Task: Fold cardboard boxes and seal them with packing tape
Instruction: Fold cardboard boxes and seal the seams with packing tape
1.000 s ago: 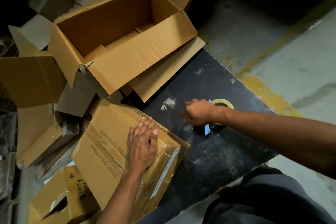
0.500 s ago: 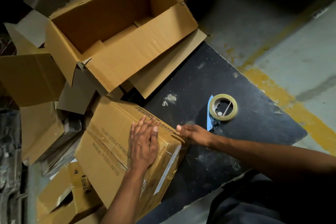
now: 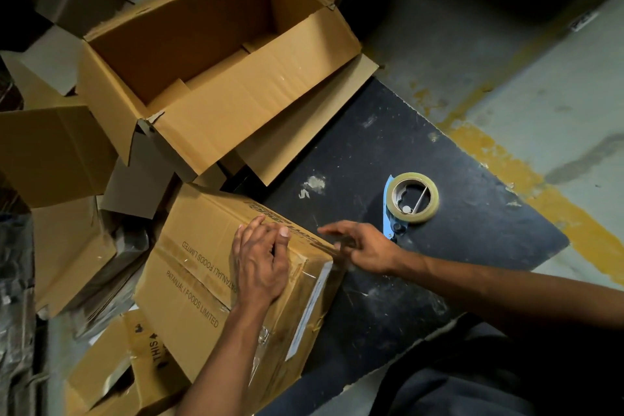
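Flat on the glossy taped seam of a closed corrugated carton (image 3: 216, 267), the left hand (image 3: 261, 263) presses with fingers together; the right hand (image 3: 363, 246), fingers extended, touches its edge. Nearby, a round tape dispenser (image 3: 410, 199) lies on the scuffed black bench (image 3: 439, 280).

Your one head camera looks steeply down, close above your left hand (image 3: 260, 260) and right hand (image 3: 364, 246).

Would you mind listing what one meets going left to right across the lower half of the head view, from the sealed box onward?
Sealed box → left hand, resting on the box → right hand, at the box's right edge → tape dispenser, on the black board.
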Demonstrator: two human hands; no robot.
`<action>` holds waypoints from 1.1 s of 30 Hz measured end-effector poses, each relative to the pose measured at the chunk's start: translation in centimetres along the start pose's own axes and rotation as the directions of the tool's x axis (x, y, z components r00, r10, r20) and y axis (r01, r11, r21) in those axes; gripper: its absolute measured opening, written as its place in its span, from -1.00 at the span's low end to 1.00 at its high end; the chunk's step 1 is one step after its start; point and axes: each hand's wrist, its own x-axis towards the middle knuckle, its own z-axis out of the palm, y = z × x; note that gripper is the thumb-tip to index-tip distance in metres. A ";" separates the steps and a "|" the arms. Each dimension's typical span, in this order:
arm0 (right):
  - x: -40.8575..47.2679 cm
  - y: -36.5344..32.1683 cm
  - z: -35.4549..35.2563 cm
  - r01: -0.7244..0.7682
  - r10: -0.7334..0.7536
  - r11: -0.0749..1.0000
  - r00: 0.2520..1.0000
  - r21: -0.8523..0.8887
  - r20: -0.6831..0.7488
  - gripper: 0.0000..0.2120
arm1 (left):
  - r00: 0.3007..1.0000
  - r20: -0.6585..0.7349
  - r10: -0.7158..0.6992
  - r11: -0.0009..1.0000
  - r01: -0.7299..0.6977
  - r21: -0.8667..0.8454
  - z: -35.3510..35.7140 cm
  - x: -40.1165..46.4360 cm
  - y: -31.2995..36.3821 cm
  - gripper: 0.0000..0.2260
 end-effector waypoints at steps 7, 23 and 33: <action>-0.6 -2.1 2.5 0.169 -0.170 0.985 0.970 -0.019 -0.172 -0.19 | 0.991 -0.020 -0.130 0.991 0.130 -0.008 -0.7 3.9 0.8 -0.44; -1.8 0.4 15.3 0.255 -0.325 0.946 0.765 -0.202 -0.556 -0.10 | 0.998 -0.048 -0.032 0.999 0.031 -0.012 0.0 4.5 0.2 -0.31; 0.8 -1.7 15.5 0.116 -0.193 0.980 0.723 -0.159 -0.664 -0.10 | 1.000 -0.023 -0.022 1.000 0.021 -0.024 -0.4 4.1 0.5 -0.34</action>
